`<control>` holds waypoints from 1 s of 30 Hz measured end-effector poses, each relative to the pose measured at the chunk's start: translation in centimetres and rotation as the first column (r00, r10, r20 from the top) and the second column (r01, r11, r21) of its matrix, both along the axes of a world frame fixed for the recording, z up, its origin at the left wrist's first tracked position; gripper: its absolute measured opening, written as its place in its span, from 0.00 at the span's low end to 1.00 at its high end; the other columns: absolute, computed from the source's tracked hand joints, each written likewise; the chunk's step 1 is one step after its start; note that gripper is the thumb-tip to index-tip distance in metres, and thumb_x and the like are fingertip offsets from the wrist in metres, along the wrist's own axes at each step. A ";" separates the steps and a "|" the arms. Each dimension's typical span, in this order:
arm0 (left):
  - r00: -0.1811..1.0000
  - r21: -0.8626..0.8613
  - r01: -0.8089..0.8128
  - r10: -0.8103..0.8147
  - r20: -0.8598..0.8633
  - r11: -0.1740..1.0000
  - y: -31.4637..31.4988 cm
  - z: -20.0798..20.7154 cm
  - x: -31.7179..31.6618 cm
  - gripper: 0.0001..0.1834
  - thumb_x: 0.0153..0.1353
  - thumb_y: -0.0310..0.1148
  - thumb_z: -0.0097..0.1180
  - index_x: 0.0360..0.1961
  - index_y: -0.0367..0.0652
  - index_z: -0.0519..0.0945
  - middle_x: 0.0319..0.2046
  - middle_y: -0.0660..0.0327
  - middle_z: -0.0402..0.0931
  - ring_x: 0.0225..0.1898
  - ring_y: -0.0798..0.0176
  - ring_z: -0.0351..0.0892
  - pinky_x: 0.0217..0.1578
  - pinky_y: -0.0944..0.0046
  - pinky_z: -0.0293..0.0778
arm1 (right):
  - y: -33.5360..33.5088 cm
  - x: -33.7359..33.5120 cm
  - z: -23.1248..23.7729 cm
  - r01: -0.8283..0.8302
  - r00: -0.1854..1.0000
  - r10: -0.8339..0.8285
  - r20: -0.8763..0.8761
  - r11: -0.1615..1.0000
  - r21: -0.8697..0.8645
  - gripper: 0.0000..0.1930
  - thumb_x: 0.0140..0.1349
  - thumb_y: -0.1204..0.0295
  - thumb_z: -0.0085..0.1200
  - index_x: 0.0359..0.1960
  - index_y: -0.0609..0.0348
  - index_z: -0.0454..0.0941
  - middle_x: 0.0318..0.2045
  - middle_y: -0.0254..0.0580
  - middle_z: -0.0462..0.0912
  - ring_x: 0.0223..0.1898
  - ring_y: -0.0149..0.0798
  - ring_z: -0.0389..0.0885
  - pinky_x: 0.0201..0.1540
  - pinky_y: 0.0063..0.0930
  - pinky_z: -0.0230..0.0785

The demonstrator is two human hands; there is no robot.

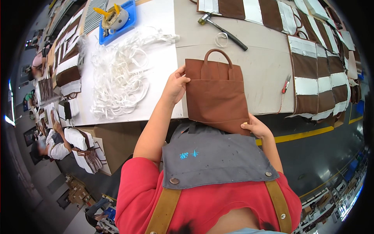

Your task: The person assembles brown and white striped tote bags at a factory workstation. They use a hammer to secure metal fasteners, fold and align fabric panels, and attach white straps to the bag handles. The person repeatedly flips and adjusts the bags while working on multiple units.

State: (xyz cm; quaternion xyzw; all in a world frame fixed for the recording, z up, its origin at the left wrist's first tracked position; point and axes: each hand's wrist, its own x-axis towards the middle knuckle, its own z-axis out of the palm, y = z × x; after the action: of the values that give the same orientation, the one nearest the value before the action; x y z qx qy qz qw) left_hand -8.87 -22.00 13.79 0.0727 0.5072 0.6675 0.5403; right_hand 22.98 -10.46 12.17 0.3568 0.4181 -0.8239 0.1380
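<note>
A brown handbag panel [216, 99] with one looped handle [218, 52] at its top hangs between my hands over the table's near edge. My left hand [176, 84] pinches its upper left side, thumb in front and fingers behind. At the lower right corner my right hand [257, 126] grips the same panel, with a small yellowish covering on one fingertip. The handle points away from me. What lies behind the panel is hidden.
A hammer [224, 33] lies beyond the handle, beside a white ribbon loop [221, 39]. White ribbon [120, 74] is heaped at left, near a blue tray [130, 19] holding a bowl. A red cutter [286, 85] and stacked brown-and-white panels [319, 82] are at right. Another person [52, 144] works far left.
</note>
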 end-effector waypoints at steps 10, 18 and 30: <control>0.929 -0.350 0.344 -0.369 -0.004 0.871 0.8 -3.9 2.5 0.15 0.62 0.33 0.49 0.48 0.38 0.72 0.44 0.59 0.76 0.44 0.66 0.75 0.42 0.63 0.72 | -3.2 7.4 1.4 0.093 0.989 -0.077 0.128 0.987 -0.128 0.35 0.53 0.83 0.50 0.64 0.64 0.53 0.51 0.36 0.71 0.36 0.24 0.72 0.37 0.19 0.68; 0.996 -0.077 0.081 -0.077 0.048 0.994 -3.8 0.4 -0.8 0.13 0.58 0.31 0.55 0.43 0.41 0.71 0.41 0.60 0.76 0.43 0.64 0.76 0.45 0.55 0.73 | 6.5 0.0 13.1 -0.461 0.886 0.308 0.346 0.522 0.717 0.25 0.55 0.80 0.48 0.57 0.60 0.63 0.19 0.44 0.73 0.19 0.42 0.72 0.26 0.29 0.66; 0.901 -0.723 -0.042 -0.287 -0.326 0.689 -18.3 -6.8 -0.6 0.03 0.61 0.30 0.50 0.34 0.42 0.72 0.30 0.60 0.79 0.32 0.63 0.79 0.36 0.60 0.74 | 10.8 -20.1 -3.8 -0.415 0.802 0.554 0.223 0.250 0.875 0.17 0.57 0.74 0.49 0.50 0.54 0.73 0.41 0.47 0.79 0.43 0.50 0.76 0.47 0.35 0.68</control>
State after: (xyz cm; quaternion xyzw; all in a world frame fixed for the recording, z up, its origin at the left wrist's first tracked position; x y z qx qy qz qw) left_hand -9.44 -40.32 7.01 0.0315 0.8222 0.3477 0.4495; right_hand 2.90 0.34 8.36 0.1716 0.8845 -0.4086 0.1457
